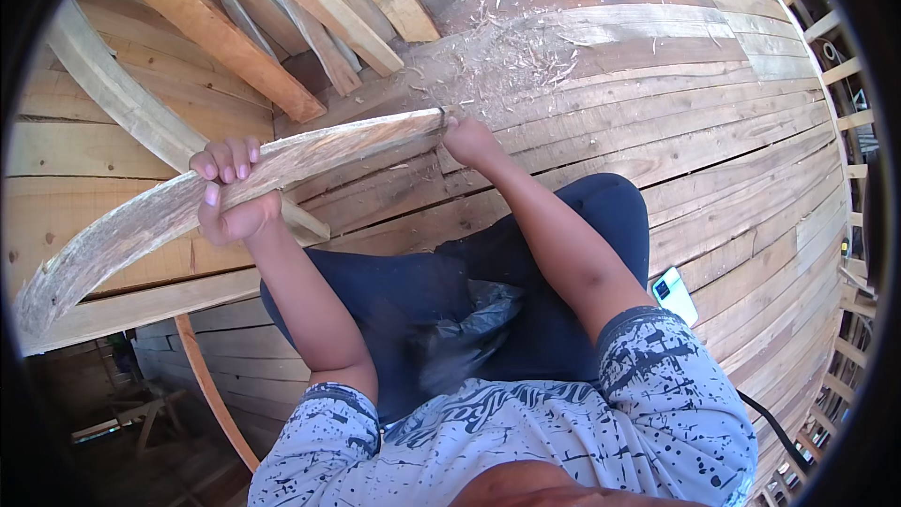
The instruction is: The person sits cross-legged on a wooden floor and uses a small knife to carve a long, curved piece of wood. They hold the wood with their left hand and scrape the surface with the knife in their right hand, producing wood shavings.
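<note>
Timber fills my view from the left rim onward: a long curved wooden rib (235, 183), pale and rough along its sawn face, sweeps from the lower left up toward the middle of the picture, held off the planked deck (657, 122) rather than lying on it. My left hand (230, 192) is wrapped around the rib about midway along, fingers curled over its upper edge and thumb beneath; I judge this is the grip that carries the weight and keeps the curve from rolling. Behind it, loose boards (282, 19) lie stacked at an angle against the curved planking, seemingly set aside within reach. Moving right, the rib tapers to its far end, where my right hand (467, 139) is closed at the tip; I read this as steadying the end, though I cannot tell whether the hand also holds some small tool there. Wood shavings (511, 56) are scattered on the deck just beyond that hand. Lower down, dark trousers (526, 300) show me seated on the planks, and a small light-coloured phone-like object (676, 293) rests on the deck just beside my right leg.
</note>
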Tool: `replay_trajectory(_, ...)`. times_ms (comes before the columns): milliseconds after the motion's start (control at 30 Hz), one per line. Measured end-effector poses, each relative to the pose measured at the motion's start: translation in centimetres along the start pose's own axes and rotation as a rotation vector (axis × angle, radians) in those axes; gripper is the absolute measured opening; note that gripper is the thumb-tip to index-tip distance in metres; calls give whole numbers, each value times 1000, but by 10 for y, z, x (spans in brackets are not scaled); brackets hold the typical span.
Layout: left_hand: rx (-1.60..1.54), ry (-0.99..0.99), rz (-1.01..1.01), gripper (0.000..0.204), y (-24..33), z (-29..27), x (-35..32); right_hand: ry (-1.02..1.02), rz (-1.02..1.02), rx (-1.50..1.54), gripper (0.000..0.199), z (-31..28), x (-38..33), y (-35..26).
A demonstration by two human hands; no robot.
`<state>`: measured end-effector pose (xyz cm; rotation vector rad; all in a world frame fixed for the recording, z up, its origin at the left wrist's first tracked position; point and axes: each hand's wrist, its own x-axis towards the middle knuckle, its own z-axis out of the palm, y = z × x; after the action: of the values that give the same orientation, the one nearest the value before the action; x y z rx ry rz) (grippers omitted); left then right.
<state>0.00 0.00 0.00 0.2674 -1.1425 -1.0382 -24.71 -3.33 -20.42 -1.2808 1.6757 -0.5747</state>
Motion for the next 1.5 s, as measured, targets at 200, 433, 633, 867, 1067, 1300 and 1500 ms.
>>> replay_trajectory(200,28,48,14,19,11,-1,-6,-95,-191,-3,48,-1,-64,-80)
replay_trajectory(433,-44,49,16,19,1,-16,2,68,-83,-20,54,18,3,-9)
replay_trajectory(633,-44,128,21,15,7,-19,1,-39,-41,-26,49,10,-16,-21)
replay_trajectory(867,-46,97,18,19,6,-30,2,-65,-111,-109,49,14,-25,-52)
replay_trajectory(1067,-42,129,19,19,3,-36,1,36,13,-82,48,16,10,3)
replay_trajectory(1300,-67,164,26,18,10,-53,-6,-63,-161,-69,50,11,-37,-63)
replay_trajectory(1500,-27,293,31,16,10,-71,-10,-31,-176,-94,48,17,-43,-64)
